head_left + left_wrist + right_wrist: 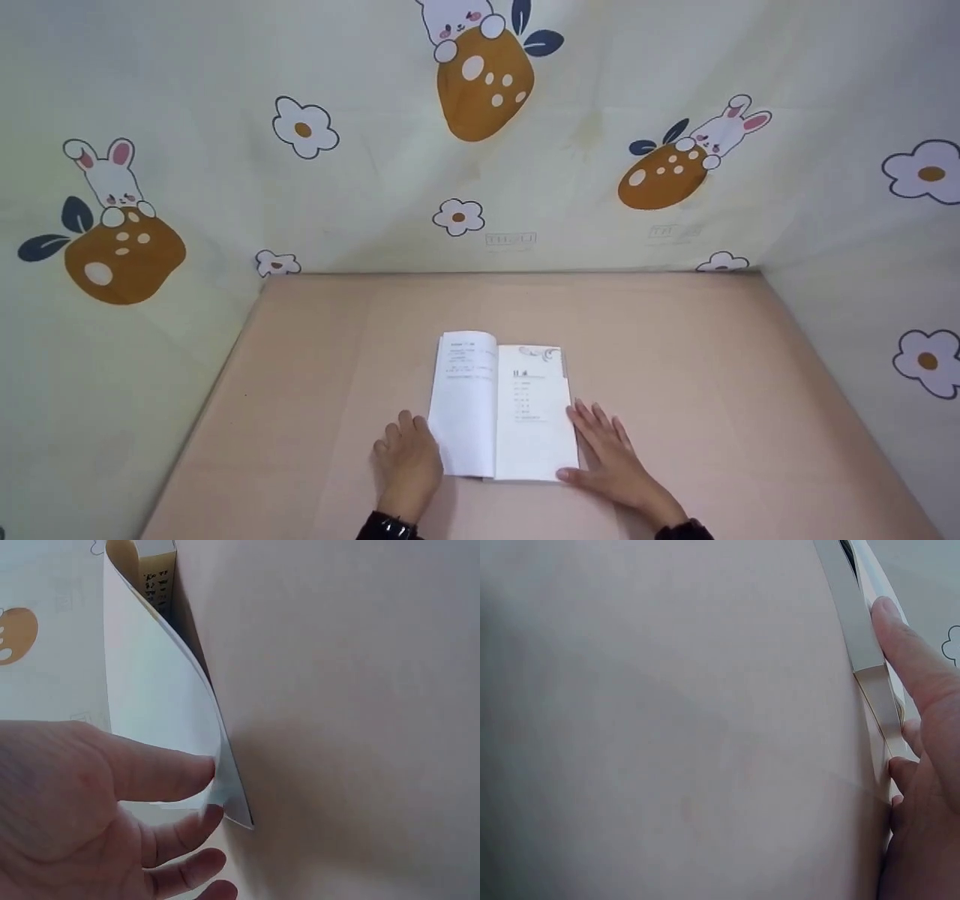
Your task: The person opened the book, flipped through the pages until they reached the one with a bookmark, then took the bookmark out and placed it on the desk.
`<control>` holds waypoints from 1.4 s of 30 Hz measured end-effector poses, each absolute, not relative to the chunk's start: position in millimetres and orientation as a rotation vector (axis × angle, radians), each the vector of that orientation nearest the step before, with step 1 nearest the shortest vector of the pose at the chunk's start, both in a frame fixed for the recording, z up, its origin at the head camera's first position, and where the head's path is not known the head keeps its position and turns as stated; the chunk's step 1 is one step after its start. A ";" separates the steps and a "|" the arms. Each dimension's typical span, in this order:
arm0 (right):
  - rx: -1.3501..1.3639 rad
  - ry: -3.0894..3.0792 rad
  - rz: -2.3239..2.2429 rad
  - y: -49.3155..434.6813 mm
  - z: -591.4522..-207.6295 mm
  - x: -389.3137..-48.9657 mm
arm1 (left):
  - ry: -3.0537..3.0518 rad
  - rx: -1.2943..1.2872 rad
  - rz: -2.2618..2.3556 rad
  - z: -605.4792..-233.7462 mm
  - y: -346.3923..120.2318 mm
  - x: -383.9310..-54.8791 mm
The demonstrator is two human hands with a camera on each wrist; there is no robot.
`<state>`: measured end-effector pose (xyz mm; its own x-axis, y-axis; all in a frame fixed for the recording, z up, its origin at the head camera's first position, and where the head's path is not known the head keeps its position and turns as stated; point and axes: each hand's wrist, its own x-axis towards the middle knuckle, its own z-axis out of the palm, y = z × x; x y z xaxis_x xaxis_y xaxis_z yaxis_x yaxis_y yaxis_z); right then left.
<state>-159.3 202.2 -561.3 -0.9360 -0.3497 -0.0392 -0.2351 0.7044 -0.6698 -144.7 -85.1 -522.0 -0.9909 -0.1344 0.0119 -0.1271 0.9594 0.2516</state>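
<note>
- Book: lying open on the table, left pages curving up towards the spine.
- Right hand: at the book's right edge, fingers straight and spread, thumb on its lower corner.
- Left hand: at the book's left edge, pinching it.
- Grey ornament: printed near the book's upper right corner.

The person wears a glossy black cuff with pale glints just behind the left hand; a similar dark cuff sits behind the right hand; both hands are bare.
</note>
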 end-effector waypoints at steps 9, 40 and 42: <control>-0.453 2.729 -1.051 202.1 -558.6 -158.4 | -3.050 0.002 -0.337 -522.1 -71.9 -145.1; -0.475 2.713 -1.074 203.5 -559.3 -158.6 | -3.180 -0.463 -0.597 -516.6 -43.9 -152.9; -0.471 2.698 -1.091 203.3 -558.8 -157.7 | -3.180 -0.447 -0.609 -518.1 -43.5 -153.6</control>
<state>-157.7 203.3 -558.8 -0.9308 -0.3607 -0.0588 -0.2185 0.6781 -0.7018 -153.6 -43.5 -518.1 -0.9547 0.2887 -0.0726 0.2414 0.8935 0.3785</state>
